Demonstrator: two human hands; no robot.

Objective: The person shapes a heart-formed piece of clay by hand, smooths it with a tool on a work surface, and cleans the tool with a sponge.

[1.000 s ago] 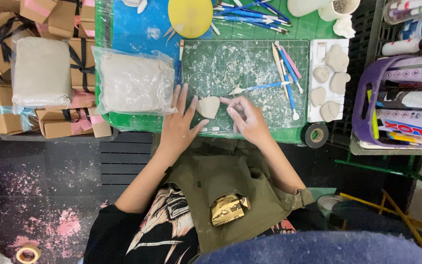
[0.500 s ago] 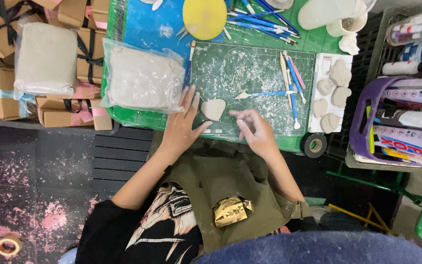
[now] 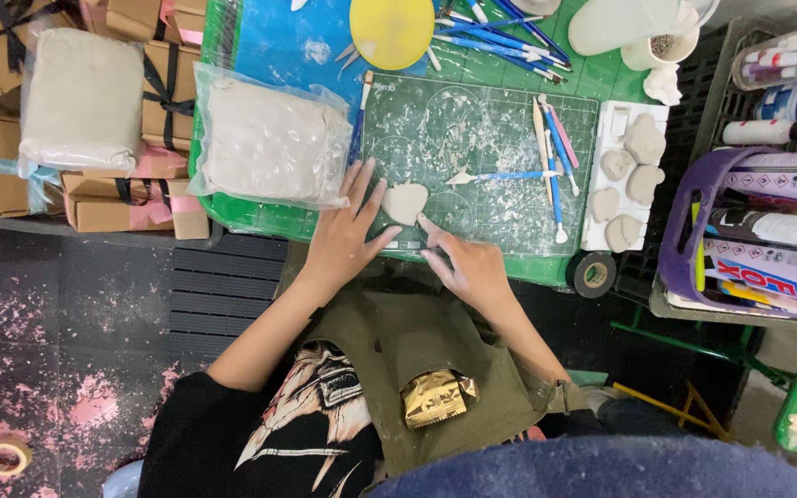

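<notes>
A small pale clay piece (image 3: 406, 201) lies on the green cutting mat (image 3: 509, 129) near the mat's front edge, close to its left corner; the left hand (image 3: 348, 242) lies flat on the counter (image 3: 279, 221) with fingers spread, its thumb and forefinger bracketing the left side of the piece and touching or nearly touching it, gripping nothing; the right hand (image 3: 472, 267) sits at the front edge of the mat, loosely curled, its forefinger reaching up to the lower right edge of the piece, and whether it pinches anything I cannot tell; a clear bag of clay (image 3: 269, 143) rests just left of the left hand at the counter's front left corner; a blue-handled modelling tool (image 3: 500, 175) lies on the mat just right of the piece; a white tray (image 3: 612, 124) with several shaped clay pieces stands along the mat's right edge; a roll of black tape (image 3: 592, 274) sits at the counter's front right corner; a yellow disc (image 3: 391, 29) lies toward the back edge.
</notes>
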